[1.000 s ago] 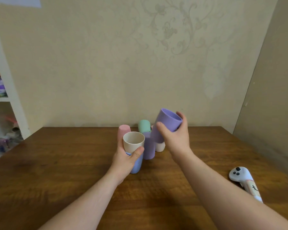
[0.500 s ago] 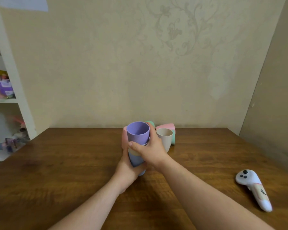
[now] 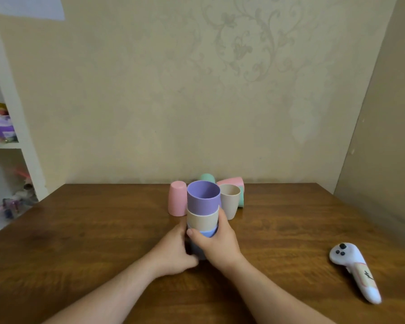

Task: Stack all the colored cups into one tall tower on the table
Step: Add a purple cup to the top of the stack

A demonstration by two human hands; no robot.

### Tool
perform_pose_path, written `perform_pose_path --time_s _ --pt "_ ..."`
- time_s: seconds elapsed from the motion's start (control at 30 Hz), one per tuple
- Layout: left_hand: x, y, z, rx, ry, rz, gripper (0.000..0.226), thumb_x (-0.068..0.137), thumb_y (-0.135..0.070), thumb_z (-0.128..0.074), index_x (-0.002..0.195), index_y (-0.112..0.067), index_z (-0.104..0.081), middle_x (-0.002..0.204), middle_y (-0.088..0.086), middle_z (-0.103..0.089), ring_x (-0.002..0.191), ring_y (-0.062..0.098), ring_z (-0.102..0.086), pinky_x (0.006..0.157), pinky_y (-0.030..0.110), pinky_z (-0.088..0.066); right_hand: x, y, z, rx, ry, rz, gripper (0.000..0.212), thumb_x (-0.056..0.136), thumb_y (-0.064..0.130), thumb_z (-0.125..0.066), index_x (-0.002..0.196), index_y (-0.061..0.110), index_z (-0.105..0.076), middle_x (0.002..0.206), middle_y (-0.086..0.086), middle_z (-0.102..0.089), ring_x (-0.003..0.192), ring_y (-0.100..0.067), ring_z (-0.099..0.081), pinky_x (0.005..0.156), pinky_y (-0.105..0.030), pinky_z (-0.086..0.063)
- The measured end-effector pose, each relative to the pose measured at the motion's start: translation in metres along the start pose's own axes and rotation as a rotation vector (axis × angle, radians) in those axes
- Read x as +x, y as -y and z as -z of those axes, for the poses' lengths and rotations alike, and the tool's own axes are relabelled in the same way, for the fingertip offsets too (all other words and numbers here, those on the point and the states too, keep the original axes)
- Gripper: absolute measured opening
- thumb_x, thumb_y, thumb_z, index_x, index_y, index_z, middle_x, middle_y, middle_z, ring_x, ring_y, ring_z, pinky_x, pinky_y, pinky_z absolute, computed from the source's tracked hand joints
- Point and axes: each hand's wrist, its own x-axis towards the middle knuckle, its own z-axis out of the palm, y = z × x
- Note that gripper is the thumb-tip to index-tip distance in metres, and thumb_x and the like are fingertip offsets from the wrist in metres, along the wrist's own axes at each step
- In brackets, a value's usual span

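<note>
A nested stack stands on the wooden table point(image 3: 80, 242): a purple cup point(image 3: 203, 199) on top, a beige cup point(image 3: 202, 221) under it, a blue cup point(image 3: 207, 233) at the bottom. My left hand point(image 3: 173, 249) and my right hand point(image 3: 218, 244) wrap the stack's base from either side. Behind it stand an upside-down pink cup point(image 3: 177, 202), an upright beige cup point(image 3: 230, 203), a green cup point(image 3: 207, 177), and a pink cup point(image 3: 232, 182) lying on its side with a green one point(image 3: 241, 197) partly hidden.
A white hand-held controller point(image 3: 353, 270) lies on the table at the right. A white shelf point(image 3: 12, 127) with toys stands at the left. The wall runs close behind the cups, and another wall closes the right side.
My right hand brought the purple cup down onto the beige cup in the stack, then slid down to the base. Both hands now hold the stack low.
</note>
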Motion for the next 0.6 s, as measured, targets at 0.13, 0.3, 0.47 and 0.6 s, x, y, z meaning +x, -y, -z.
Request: perform_pose_path --time_s 0.13,0.3,0.47,0.6 --pt "0.018 0.003 0.052 0.497 0.041 -0.027 0.057 0.072 -0.012 -0.056 0.120 -0.035 -0.076 0.120 -0.012 -0.077 0.114 0.015 -0.071 0.090 0.030 -0.057 0.001 -0.008 0.010 -0.046 -0.017 0.024 0.061 0.075 0.038 -0.094 0.124 0.049 -0.058 0.115 0.032 -0.071 0.107 0.002 -0.070 0.085 -0.020 -0.058" --pt "0.073 -0.016 0.083 0.878 -0.212 -0.053 0.053 0.085 -0.014 -0.066 0.132 -0.036 -0.069 0.146 0.000 -0.051 0.140 0.029 -0.045 0.110 0.040 -0.046 -0.007 -0.020 0.015 -0.109 -0.120 0.064 0.068 0.068 0.047 -0.093 0.127 0.048 -0.061 0.116 0.031 -0.070 0.109 0.002 -0.068 0.088 -0.027 -0.061" --pt "0.110 -0.028 0.082 1.229 0.094 0.062 0.072 0.100 -0.018 -0.061 0.161 -0.045 -0.033 0.178 0.006 -0.003 0.162 0.039 -0.012 0.125 0.050 -0.029 -0.005 -0.028 0.016 -0.120 -0.186 0.022 0.064 0.064 0.049 -0.093 0.121 0.042 -0.065 0.112 0.023 -0.072 0.105 0.001 -0.069 0.086 -0.025 -0.059" --pt "0.106 -0.024 0.071 1.243 0.120 0.177 0.048 0.106 -0.033 -0.050 0.154 -0.031 -0.045 0.159 0.014 -0.037 0.137 0.041 -0.051 0.110 0.047 -0.046 0.003 -0.035 0.020 -0.108 -0.264 -0.045 0.053 0.062 0.047 -0.092 0.106 0.041 -0.064 0.107 0.016 -0.072 0.098 -0.001 -0.070 0.084 -0.027 -0.058"
